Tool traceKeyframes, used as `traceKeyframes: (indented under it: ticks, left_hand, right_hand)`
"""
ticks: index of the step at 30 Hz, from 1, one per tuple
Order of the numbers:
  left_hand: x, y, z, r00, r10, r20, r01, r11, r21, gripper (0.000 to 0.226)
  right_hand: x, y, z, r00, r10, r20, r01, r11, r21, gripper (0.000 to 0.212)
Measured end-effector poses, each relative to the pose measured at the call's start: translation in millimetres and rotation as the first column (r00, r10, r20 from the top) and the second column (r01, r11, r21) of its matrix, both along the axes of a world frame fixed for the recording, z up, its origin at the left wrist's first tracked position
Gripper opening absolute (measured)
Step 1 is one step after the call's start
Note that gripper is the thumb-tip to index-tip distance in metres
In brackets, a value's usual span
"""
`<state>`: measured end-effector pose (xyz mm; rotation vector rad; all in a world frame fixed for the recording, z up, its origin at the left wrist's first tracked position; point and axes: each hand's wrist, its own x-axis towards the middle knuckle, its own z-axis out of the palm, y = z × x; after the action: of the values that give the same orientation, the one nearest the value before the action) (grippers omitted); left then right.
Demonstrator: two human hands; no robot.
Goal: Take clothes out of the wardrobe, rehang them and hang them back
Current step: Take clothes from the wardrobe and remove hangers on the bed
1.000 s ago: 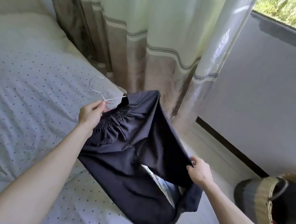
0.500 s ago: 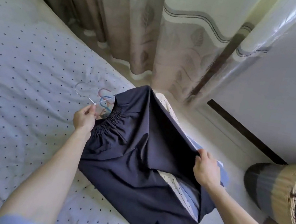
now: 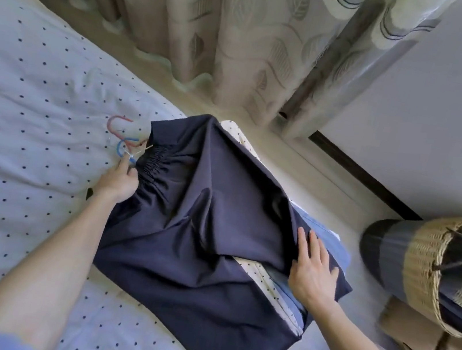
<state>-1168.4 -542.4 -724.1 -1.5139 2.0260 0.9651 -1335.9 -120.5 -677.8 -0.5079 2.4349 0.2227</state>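
A dark navy garment [image 3: 196,230] with a gathered elastic waistband lies on a pile of clothes at the bed's corner. My left hand [image 3: 120,180] pinches the wire neck of its hanger at the waistband. Red and blue hanger hooks [image 3: 122,136] of the pile lie on the bedsheet just beyond my fingers. My right hand [image 3: 313,269] rests flat, fingers straight, on the garment's right edge. Beneath the navy cloth a cream dotted garment [image 3: 261,282] and a light blue one [image 3: 330,248] peek out.
The bed [image 3: 22,111] with a white dotted sheet fills the left. Leaf-patterned curtains [image 3: 259,43] hang behind it. A woven basket [image 3: 427,266] holding dark cloth stands on the right, above a brown cardboard box [image 3: 410,333]. A grey wall [image 3: 461,105] is behind it.
The navy garment came down from mid-air onto the pile on the bed. My right hand let go of its edge and now lies flat on it. The camera tilted downward.
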Motion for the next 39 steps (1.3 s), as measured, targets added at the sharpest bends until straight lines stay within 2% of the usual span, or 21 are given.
traceKeyframes:
  ticks: [3,5,7,9,11,14,18,20,23,25,28,30,33,39]
  left_hand:
    - [0,10,-2,1.000,-0.002,0.009,0.003,0.993,-0.116,0.058]
    - [2,19,6,0.998,0.057,-0.004,-0.056,0.983,-0.175,0.058]
    - [8,36,18,0.995,0.101,-0.017,-0.102,0.977,-0.189,0.060]
    - [16,62,34,0.997,0.081,0.004,-0.079,0.984,-0.161,0.063]
    - [17,94,56,1.000,0.021,0.011,-0.019,0.992,-0.128,0.062]
    - [3,157,96,0.986,-0.152,-0.061,0.143,0.981,-0.133,0.058]
    - [-22,266,155,0.894,-0.422,-0.150,0.405,0.905,-0.134,0.056]
    - [-35,320,182,0.802,-0.571,-0.177,0.547,0.820,-0.165,0.056]
    - [-54,397,217,0.619,-0.765,-0.181,0.725,0.644,-0.242,0.056]
    - [-66,447,239,0.473,-0.865,-0.166,0.804,0.501,-0.322,0.055]
    - [-85,523,273,0.237,-0.957,-0.170,0.848,0.289,-0.445,0.051]
    - [-97,574,294,0.091,-0.982,-0.166,0.847,0.164,-0.506,0.050]
    - [-105,667,325,-0.140,-0.977,-0.162,0.809,-0.019,-0.588,0.050]
    - [-92,834,373,-0.521,-0.834,-0.182,0.668,-0.266,-0.695,0.050]
  right_hand:
    - [-4,17,-1,0.999,-0.031,0.033,0.031,0.999,0.021,0.076]
    - [-5,22,4,0.996,-0.049,0.072,0.048,0.999,0.014,0.074]
    - [-5,26,14,0.992,-0.059,0.108,0.062,0.998,-0.020,0.070]
    - [-2,31,32,0.986,-0.070,0.151,0.083,0.993,-0.080,0.063]
    - [3,41,56,0.981,-0.058,0.184,0.086,0.985,-0.150,0.055]
    - [11,67,100,0.979,-0.070,0.191,0.117,0.962,-0.246,0.047]
    - [25,132,159,0.976,-0.147,0.159,0.199,0.896,-0.397,0.039]
    - [36,173,186,0.969,-0.209,0.133,0.247,0.838,-0.486,0.035]
    - [59,242,218,0.944,-0.321,0.073,0.296,0.732,-0.614,0.030]
    - [80,292,236,0.911,-0.411,0.033,0.324,0.663,-0.674,0.028]
    - [114,373,261,0.844,-0.531,-0.073,0.331,0.624,-0.707,0.027]
    - [139,424,277,0.766,-0.630,-0.128,0.367,0.592,-0.718,0.026]
    - [183,501,300,0.589,-0.777,-0.219,0.424,0.529,-0.735,0.025]
    - [260,603,339,0.255,-0.910,-0.327,0.507,0.414,-0.757,0.025]
